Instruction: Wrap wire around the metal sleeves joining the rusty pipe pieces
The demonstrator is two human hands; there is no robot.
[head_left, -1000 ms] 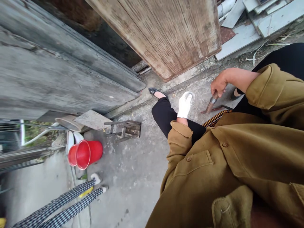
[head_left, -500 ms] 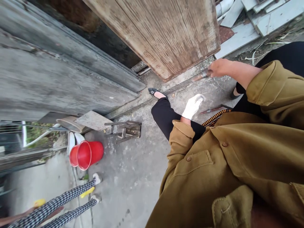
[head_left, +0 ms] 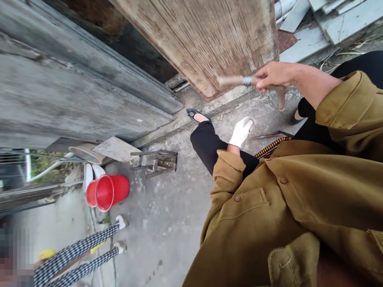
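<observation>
My bare right hand (head_left: 273, 75) grips a brown hooked tool (head_left: 231, 81). Silver wire binds its straight wooden handle, and a stubby brown part sticks out at an angle beside my palm; the tool is blurred by motion. My left hand (head_left: 241, 131) wears a white glove and rests by my bent left knee. Its fingers are curled, with a greyish patch at the tips, and I cannot make out what is in them. On the ground close to my lap lies another tool with a reddish handle (head_left: 265, 136) and a dark bent end.
A weathered wooden panel (head_left: 215, 40) leans in front of me. White boards (head_left: 353, 24) are stacked at upper right. To the left stand a small wooden stool (head_left: 163, 161) and red buckets (head_left: 118, 192). A person in checked trousers (head_left: 86, 241) is at lower left on the concrete floor (head_left: 167, 223).
My right hand has risen slightly towards the wooden panel, and the tool has swung up so that more of it shows. My left hand has barely moved.
</observation>
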